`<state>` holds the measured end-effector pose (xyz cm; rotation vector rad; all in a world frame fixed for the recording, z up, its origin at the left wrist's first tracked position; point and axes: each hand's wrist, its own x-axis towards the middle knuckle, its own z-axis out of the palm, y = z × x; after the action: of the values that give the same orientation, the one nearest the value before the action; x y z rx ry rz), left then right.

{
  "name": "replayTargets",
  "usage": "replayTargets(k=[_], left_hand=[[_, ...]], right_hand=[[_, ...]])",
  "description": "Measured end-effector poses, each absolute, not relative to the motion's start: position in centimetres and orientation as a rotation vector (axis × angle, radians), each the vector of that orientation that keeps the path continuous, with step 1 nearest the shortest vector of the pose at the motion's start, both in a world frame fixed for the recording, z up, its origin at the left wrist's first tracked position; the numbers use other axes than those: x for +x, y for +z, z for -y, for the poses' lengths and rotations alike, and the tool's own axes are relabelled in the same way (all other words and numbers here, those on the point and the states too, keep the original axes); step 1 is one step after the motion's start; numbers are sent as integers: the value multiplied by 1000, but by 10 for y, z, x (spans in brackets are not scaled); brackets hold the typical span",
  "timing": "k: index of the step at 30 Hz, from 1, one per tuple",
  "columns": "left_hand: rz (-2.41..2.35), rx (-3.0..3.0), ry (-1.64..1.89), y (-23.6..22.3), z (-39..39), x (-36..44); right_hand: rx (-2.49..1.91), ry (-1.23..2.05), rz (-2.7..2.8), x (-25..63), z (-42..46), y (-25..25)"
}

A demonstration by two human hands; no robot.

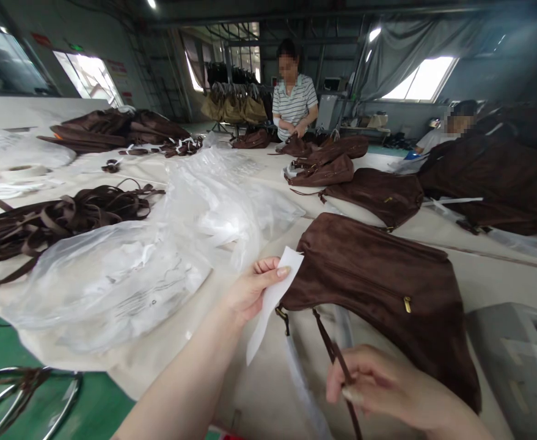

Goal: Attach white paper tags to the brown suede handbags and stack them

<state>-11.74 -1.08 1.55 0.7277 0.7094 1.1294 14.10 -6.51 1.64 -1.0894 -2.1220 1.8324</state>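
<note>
My left hand (255, 286) pinches a narrow strip of white paper (275, 292) between thumb and fingers, just left of a dark brown bag (382, 278). The bag lies flat on the table and shows a zip with a brass-coloured pull (407, 304). My right hand (378, 382) is closed round a thin brown strap (327, 337) that runs up to the bag's near edge. Between the hands, a brass-coloured clip (283, 315) on that edge joins a strap wrapped in clear plastic (298, 373).
Clear plastic bags (126, 275) spread across the table's left half, beside a heap of brown straps (66, 217). More brown bags (378, 192) lie beyond mine. A grey device (511, 360) stands at the right. Across the table a person (293, 101) handles a bag; another person (451, 131) is farther right.
</note>
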Motion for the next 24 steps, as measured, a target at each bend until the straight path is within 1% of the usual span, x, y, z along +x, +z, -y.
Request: replayTargets(k=[3, 6, 8, 11, 12, 14, 17, 22, 24], left_hand=[[-751, 786, 1061, 14, 14, -116], [-743, 911, 1004, 10, 12, -112], [-695, 964, 954, 6, 9, -107], [-650, 958, 864, -3, 1, -100], [-655, 953, 841, -6, -2, -98], [-682, 966, 819, -15, -8, -94], [-741, 1061, 814, -28, -15, -89], [-890, 1329, 820, -45, -23, -82], [-920, 1373, 842, -48, -26, -81]], right_hand=[[-995, 1953, 1836, 139, 61, 1], [-1128, 1891, 1731, 134, 57, -7], [-1320, 1679, 1818, 133, 56, -10], [-1595, 1075, 1972, 130, 50, -18], [-1637, 928, 1984, 127, 47, -21], [-1681, 796, 1983, 120, 41, -26], [-1764, 718, 2058, 106, 33, -27], [-2087, 224, 2356, 100, 36, -16], [-2125, 168, 2432, 100, 40, -14]])
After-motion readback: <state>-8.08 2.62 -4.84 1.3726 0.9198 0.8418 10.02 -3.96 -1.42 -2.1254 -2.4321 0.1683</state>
